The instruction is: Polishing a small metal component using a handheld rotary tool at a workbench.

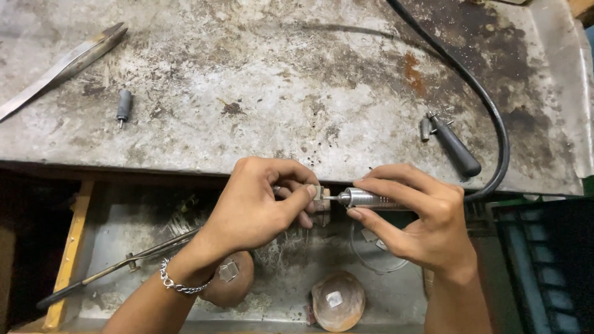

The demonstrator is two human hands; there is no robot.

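Your left hand (260, 204) covers most of the small metal piece (319, 193), so its shape you cannot tell. Your right hand (414, 216) hides the body of the rotary handpiece (362, 198); its tip is too small to make out where it meets the piece. The black hose (489, 105) leaves the picture at the top edge. The long tweezers (62, 68) are cut by the left edge. Both your forearms run out at the bottom.

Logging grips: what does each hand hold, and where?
Left hand pinches a small metal piece by its edges; right hand holds the rotary handpiece near its tip.
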